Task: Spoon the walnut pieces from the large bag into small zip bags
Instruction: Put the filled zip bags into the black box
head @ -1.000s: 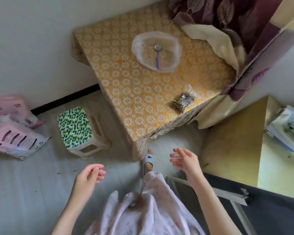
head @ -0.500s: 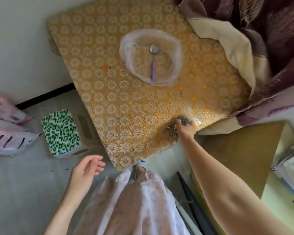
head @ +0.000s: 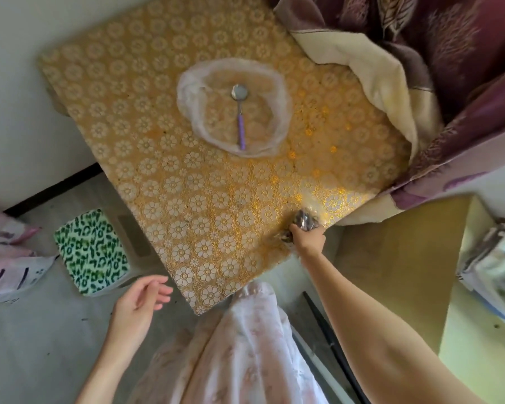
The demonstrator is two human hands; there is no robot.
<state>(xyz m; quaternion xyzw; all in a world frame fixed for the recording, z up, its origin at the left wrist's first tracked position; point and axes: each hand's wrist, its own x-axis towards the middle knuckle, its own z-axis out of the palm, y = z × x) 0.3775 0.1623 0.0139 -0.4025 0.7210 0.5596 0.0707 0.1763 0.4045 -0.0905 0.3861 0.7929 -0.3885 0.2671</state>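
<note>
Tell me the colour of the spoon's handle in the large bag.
Purple; the spoon has a silver metal bowl. It shows in the head view, the only one given.

Two hands show: the left hand (head: 139,298) at seven o'clock, the right hand (head: 309,239) at four o'clock. One table (head: 187,199) fills the centre. One large bag (head: 233,106) lies at twelve o'clock, with one spoon (head: 240,118) in it. One small clear packet (head: 305,220) sits at four o'clock. One stool (head: 91,252) stands at eight o'clock.
</note>
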